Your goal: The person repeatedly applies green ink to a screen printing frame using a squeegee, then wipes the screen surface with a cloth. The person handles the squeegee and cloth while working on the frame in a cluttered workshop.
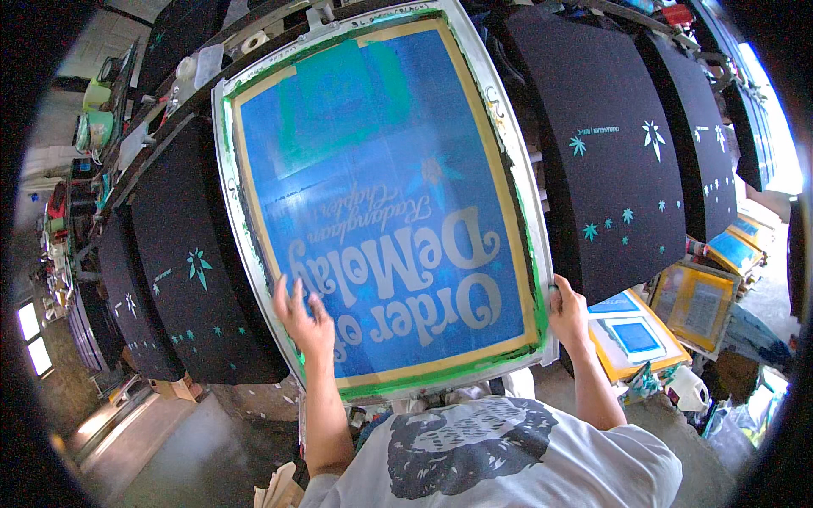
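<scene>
A silk-screen printing frame (373, 392) lies in front of me, with pale wooden sides, yellow tape round the inner border and green ink smears. Its blue mesh (339, 220) carries large pale lettering that reads upside down, and a teal patch covers the far end. My left hand (306, 326) is over the frame's left side near the lower corner, its fingers spread and slightly bent; whether they press on the mesh is unclear. At the lower right side, my right hand (569, 311) grips the frame's edge, its fingers partly hidden.
Black printed fabric panels with teal and white leaf shapes hang over boards at left (195, 279) and right (610, 152). More yellow-edged screens (696, 300) lean at the lower right, beside a white plastic jug (688, 389). A rail with containers runs along the far left.
</scene>
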`<action>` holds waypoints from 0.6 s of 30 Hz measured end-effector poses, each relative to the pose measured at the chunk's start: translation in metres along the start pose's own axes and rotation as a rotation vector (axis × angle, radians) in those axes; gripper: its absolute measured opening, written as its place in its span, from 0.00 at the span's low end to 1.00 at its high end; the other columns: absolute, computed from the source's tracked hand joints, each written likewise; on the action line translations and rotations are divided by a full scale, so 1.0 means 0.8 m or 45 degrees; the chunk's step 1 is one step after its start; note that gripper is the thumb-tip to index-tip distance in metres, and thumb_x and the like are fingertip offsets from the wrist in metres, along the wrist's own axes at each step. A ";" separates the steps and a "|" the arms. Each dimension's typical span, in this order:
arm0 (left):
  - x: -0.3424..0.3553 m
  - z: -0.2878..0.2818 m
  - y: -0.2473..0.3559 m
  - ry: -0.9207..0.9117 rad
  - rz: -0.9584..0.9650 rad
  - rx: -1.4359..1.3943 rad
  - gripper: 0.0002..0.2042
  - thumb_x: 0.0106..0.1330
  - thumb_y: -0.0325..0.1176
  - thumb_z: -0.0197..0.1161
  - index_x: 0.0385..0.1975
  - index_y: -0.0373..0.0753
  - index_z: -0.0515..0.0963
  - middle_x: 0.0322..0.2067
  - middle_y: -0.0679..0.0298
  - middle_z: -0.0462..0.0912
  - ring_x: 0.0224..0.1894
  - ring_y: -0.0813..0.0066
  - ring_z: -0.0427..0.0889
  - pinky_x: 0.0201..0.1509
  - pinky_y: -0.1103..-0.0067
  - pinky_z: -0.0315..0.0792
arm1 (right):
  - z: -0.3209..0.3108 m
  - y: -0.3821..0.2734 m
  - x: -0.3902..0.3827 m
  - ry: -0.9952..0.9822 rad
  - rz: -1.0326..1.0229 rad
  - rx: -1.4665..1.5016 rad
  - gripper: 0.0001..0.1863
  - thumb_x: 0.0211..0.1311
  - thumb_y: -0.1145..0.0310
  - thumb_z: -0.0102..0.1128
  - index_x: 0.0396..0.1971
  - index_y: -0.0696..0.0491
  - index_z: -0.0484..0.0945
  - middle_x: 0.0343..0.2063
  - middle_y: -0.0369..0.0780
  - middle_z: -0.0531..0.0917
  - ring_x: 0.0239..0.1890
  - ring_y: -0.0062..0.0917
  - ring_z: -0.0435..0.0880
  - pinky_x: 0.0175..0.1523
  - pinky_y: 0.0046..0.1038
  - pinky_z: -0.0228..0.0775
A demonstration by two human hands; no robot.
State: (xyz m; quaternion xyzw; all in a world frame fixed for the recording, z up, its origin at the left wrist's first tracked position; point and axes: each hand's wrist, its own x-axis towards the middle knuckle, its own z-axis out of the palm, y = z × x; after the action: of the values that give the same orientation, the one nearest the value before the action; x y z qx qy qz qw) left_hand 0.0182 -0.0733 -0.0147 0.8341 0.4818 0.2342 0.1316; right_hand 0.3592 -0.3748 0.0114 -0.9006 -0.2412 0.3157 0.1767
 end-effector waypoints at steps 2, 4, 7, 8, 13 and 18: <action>0.032 0.019 0.022 -0.135 0.079 0.067 0.17 0.64 0.25 0.62 0.53 0.35 0.77 0.61 0.51 0.70 0.65 0.48 0.66 0.70 0.54 0.58 | 0.001 0.002 0.001 0.012 -0.029 0.002 0.19 0.66 0.77 0.52 0.56 0.53 0.73 0.35 0.55 0.84 0.41 0.51 0.84 0.44 0.44 0.76; 0.056 0.044 0.038 -0.181 0.146 0.049 0.17 0.65 0.28 0.61 0.54 0.36 0.77 0.62 0.52 0.69 0.66 0.50 0.66 0.70 0.49 0.56 | 0.004 0.007 0.001 0.039 -0.057 0.001 0.19 0.65 0.78 0.52 0.56 0.53 0.74 0.33 0.55 0.84 0.38 0.50 0.85 0.42 0.43 0.76; 0.079 0.071 0.069 -0.252 0.227 0.042 0.18 0.67 0.31 0.61 0.55 0.37 0.77 0.63 0.54 0.68 0.67 0.52 0.65 0.70 0.43 0.53 | 0.011 0.017 0.002 0.088 -0.090 0.015 0.20 0.64 0.81 0.52 0.55 0.52 0.75 0.30 0.54 0.83 0.33 0.47 0.86 0.39 0.39 0.75; 0.085 0.079 0.078 -0.273 0.248 0.043 0.18 0.67 0.32 0.61 0.56 0.38 0.77 0.63 0.55 0.67 0.67 0.53 0.65 0.69 0.41 0.52 | 0.011 0.016 0.002 0.089 -0.091 0.027 0.20 0.63 0.82 0.52 0.55 0.52 0.75 0.30 0.54 0.84 0.34 0.47 0.86 0.39 0.39 0.76; 0.101 0.098 0.111 -0.342 0.352 0.089 0.20 0.66 0.39 0.63 0.57 0.43 0.77 0.67 0.55 0.65 0.68 0.51 0.64 0.67 0.40 0.53 | 0.008 0.008 0.002 0.087 -0.091 0.050 0.21 0.62 0.83 0.51 0.55 0.54 0.75 0.33 0.55 0.84 0.36 0.47 0.87 0.41 0.38 0.76; 0.112 0.108 0.140 -0.370 0.396 0.090 0.23 0.65 0.41 0.64 0.59 0.43 0.76 0.68 0.57 0.64 0.68 0.50 0.63 0.68 0.42 0.52 | 0.012 0.016 0.003 0.108 -0.124 0.041 0.24 0.58 0.82 0.52 0.56 0.52 0.75 0.30 0.52 0.84 0.32 0.47 0.86 0.38 0.40 0.76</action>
State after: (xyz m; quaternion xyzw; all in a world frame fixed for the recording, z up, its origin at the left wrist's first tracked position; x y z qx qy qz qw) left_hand 0.1844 -0.0515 -0.0151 0.9275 0.3313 0.1118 0.1326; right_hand 0.3587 -0.3825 -0.0027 -0.8973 -0.2719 0.2720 0.2164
